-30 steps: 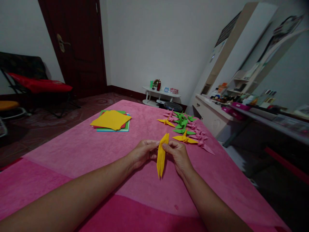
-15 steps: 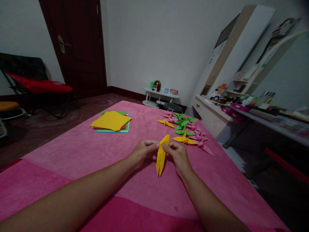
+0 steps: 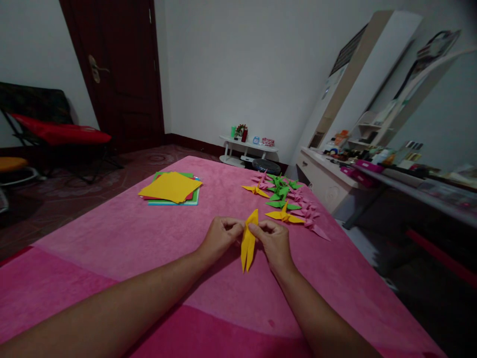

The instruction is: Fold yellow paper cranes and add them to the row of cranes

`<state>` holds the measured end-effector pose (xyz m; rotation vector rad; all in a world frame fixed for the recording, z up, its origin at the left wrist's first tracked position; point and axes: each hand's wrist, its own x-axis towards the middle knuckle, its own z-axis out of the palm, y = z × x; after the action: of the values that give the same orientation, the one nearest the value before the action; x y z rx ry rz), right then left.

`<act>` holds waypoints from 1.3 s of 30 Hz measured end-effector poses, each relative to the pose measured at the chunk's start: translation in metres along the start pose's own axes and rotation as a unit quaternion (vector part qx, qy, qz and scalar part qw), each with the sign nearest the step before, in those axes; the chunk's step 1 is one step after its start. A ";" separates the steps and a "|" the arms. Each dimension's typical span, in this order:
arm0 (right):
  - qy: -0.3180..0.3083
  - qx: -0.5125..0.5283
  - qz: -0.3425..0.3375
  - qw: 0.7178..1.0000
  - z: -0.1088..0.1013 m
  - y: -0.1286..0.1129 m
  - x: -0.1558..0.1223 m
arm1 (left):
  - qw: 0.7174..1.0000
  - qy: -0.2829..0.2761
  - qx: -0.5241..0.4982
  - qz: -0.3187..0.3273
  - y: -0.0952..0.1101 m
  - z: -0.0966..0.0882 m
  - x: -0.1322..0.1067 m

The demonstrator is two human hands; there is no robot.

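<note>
A half-folded yellow origami paper (image 3: 248,248), long and narrow with two pointed legs toward me, is held between my hands above the pink cloth. My left hand (image 3: 223,236) pinches its left edge near the upper part. My right hand (image 3: 274,238) grips it from the right, thumb lying on the front of the paper. Just beyond and to the right lie several finished paper cranes: a yellow crane (image 3: 285,215), a green crane (image 3: 280,191), a pink crane (image 3: 309,221) and others. The fingertips behind the paper are partly hidden.
A stack of square origami sheets (image 3: 171,187), yellow on top, lies at the far left of the pink-covered surface (image 3: 149,238). On the right stands a dressing table (image 3: 328,174) crowded with bottles. A low white shelf (image 3: 249,143) is by the back wall.
The yellow paper has tilted slightly and its two legs have spread a little apart. My left fingers have curled in closer to its edge.
</note>
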<state>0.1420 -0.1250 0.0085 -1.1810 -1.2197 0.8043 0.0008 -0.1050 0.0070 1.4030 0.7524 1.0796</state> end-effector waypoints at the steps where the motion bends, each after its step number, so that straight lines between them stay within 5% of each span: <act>1: 0.006 -0.011 -0.006 1.000 0.001 -0.001 -0.001 | 1.000 0.005 -0.009 0.001 0.000 0.001 0.000; 6: -0.015 0.007 -0.005 1.000 0.004 -0.008 -0.004 | 0.992 0.034 -0.109 -0.049 -0.002 0.002 0.001; 13: -0.065 0.123 0.050 0.989 0.004 -0.006 -0.004 | 0.970 -0.010 -0.220 -0.098 -0.001 -0.003 0.002; 20: -0.041 0.080 0.014 0.996 0.002 -0.004 -0.005 | 0.979 -0.012 -0.185 -0.088 0.002 -0.002 -0.001; 27: -0.049 -0.016 -0.004 0.999 0.001 -0.009 -0.004 | 0.998 0.035 -0.006 -0.054 0.003 -0.006 0.006; 33: 0.003 0.017 -0.010 1.000 -0.002 -0.003 0.001 | 0.994 -0.079 -0.030 -0.067 0.000 -0.011 0.009; 39: 0.039 0.110 0.035 0.993 -0.006 -0.001 0.004 | 0.998 -0.023 -0.046 -0.042 0.000 -0.018 0.011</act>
<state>0.1490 -0.1229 0.0111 -1.0700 -1.0030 0.9125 -0.0122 -0.0880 0.0076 1.3035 0.7134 1.0020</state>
